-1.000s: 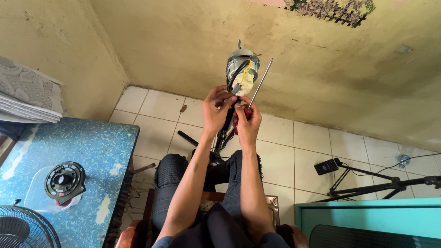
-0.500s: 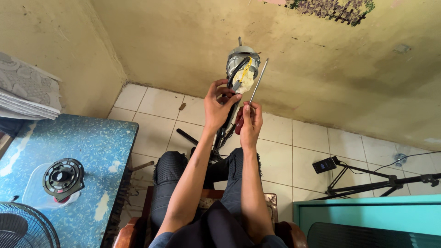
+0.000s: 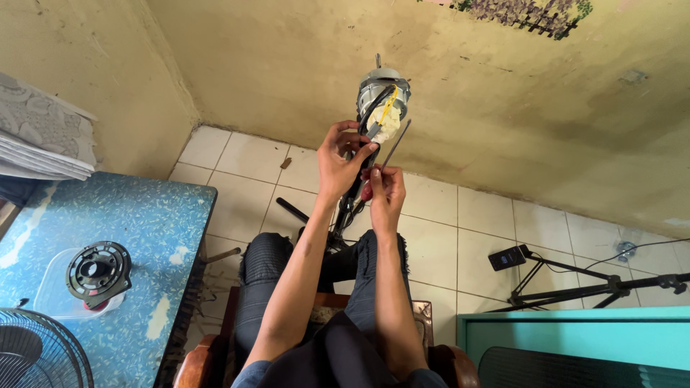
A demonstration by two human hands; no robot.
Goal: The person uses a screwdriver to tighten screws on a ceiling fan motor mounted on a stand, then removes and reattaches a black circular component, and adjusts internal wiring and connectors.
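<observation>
Fan motor [image 3: 383, 100], a bare metal housing with black and yellow wiring and a pale lump at its lower side, stood up in front of the seated person, atop a dark stem that rose from between the knees. Nearest the camera, both forearms reached forward over the lap and the wooden chair [image 3: 208, 352]. Left hand [image 3: 339, 159] gripped the stem just under the motor, its fingers [image 3: 350, 130] curled around the dark part and touching the wiring. Right hand [image 3: 384, 190] sat just beside and slightly below it, fingers pinched narrow on the red handle of a screwdriver [image 3: 394, 146], whose thin shaft slanted up toward the motor's lower edge. To the person's left, the blue speckled tabletop [image 3: 144, 230] carried a round black fan part [image 3: 99, 269] on a clear plastic piece, with a wire fan grille [image 3: 36, 356] at the near corner. Farther off, the white tiled floor [image 3: 431, 230] held a black stand [image 3: 575, 287] with a small dark device on it, and beyond that rose the stained yellow wall [image 3: 503, 93].
</observation>
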